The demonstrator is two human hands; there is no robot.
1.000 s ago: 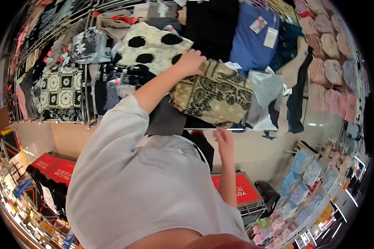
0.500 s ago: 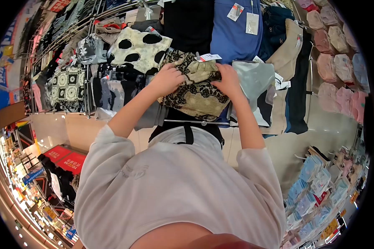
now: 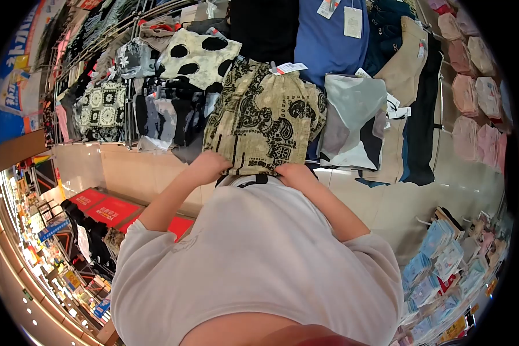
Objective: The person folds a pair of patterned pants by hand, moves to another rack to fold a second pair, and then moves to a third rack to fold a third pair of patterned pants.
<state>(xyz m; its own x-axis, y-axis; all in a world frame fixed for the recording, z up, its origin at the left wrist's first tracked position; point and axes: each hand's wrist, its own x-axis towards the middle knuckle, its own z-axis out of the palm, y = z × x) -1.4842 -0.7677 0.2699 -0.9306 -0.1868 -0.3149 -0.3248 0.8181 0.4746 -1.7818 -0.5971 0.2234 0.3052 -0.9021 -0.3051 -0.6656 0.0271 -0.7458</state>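
A tan garment with a black paisley print lies spread on the display rack, its gathered top edge away from me and a white price tag on that edge. My left hand pinches its near left corner. At the near right corner my right hand grips the hem, fingers partly hidden. Both hands are close to my waist, with the cloth stretched between them. To the right of the garment lies a grey, white and black folded piece. A cream cloth with black spots sits at its upper left.
Blue folded clothing and black folded clothing lie behind. A black-and-white patterned piece is at the left. Packaged pink items hang at the right, pale blue packs lower down. Red boxes stand at lower left.
The paisley garment, bunched and folded before, is now unfolded toward me. Both hands have moved from its upper part down to its near edge.
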